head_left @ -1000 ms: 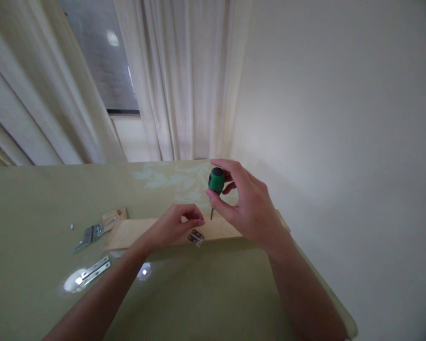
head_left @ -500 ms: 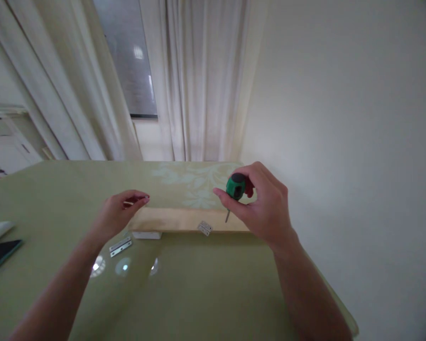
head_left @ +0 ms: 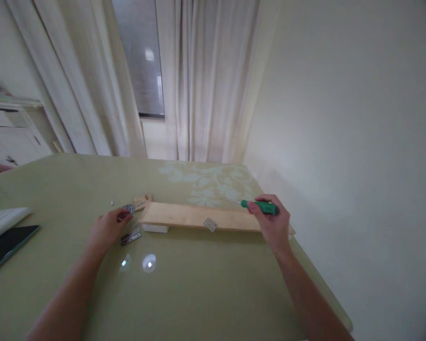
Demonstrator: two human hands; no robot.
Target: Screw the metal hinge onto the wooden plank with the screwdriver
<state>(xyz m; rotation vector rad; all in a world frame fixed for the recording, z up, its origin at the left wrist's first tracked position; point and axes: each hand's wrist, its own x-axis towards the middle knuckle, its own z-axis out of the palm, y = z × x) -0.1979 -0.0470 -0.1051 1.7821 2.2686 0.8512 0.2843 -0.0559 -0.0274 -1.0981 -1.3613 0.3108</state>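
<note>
My right hand (head_left: 275, 222) is wrapped round a green-handled screwdriver (head_left: 261, 207), its thin shaft pointing left above the wooden board (head_left: 181, 215). A metal hinge (head_left: 210, 224) lies at an angle on the board's front edge. Left of the board, my left hand (head_left: 108, 228) is low over the table with its fingers pinched together; what they hold, if anything, is hidden. At its fingertips is another metal hinge (head_left: 129, 208), partly covered. A further hinge (head_left: 130, 237) lies on the table just in front.
A white block (head_left: 155, 228) props up the board's left end. Small wooden pieces (head_left: 142, 201) lie behind that end, with a small metal bit (head_left: 112, 202) further left. A dark flat object (head_left: 10, 246) and a white one (head_left: 7, 221) rest at the table's left. A wall borders the right side.
My left hand has dropped from above the board's left end to the hinge beside it. My right hand has moved right, turning the screwdriver from pointing down to nearly level.
</note>
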